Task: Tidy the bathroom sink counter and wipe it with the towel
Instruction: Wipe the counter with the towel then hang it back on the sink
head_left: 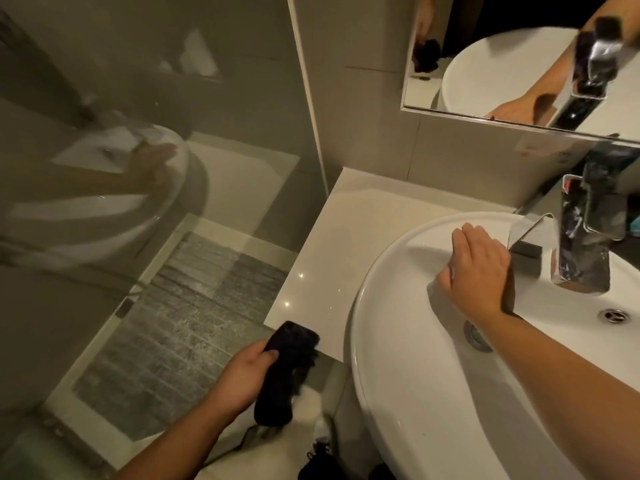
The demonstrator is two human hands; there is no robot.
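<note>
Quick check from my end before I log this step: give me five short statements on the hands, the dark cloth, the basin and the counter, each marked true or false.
1. The left hand grips a dark cloth. True.
2. The right hand rests palm down on the white basin, beside the tap. True.
3. The dark cloth lies in the middle of the basin. False: it is at the front edge of the counter, left of the basin, in the left hand.
4. The right hand holds a bottle. False: nothing shows in it.
5. A mirror hangs on the wall behind the basin. True.
</note>
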